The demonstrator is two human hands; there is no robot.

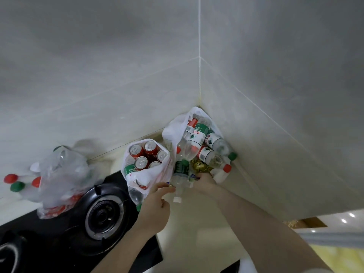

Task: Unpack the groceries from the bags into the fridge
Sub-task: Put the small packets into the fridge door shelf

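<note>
- Pale grey tiled walls (pixel 118 75) are meeting in a corner above a cream counter (pixel 197 223), with a black gas hob (pixel 82 229) taking up its left part.
- A white plastic bag (pixel 173 131) is slumping in the corner, spilling clear water bottles (pixel 197 134) with green-and-white labels, some with red caps and some with green.
- A gold foil-wrapped item (pixel 199 166) is lying among those bottles, near the bag's mouth; what it is cannot be told.
- Just to the left, a second white bag (pixel 157 174) is standing upright, holding red soda cans (pixel 140 162) with silver tops, and its lower edge is overlapping the hob.
- Further left, a clear plastic bag (pixel 63 174) is sitting partly on the hob, with red- and green-capped bottles (pixel 17 182) poking out on its left side.
- The left hand (pixel 155 209) is reaching forward between the two white bags, its fingers stretched towards a clear bottle (pixel 180 186); whether its grip is closing on anything cannot be told.
- The right hand (pixel 202 183) is reaching into the pile from the corner bag, its fingers buried among the bottles, so its grip cannot be told either.
- The clear bottle, with a white cap, is lying between the two hands at the counter's edge of the pile.
</note>
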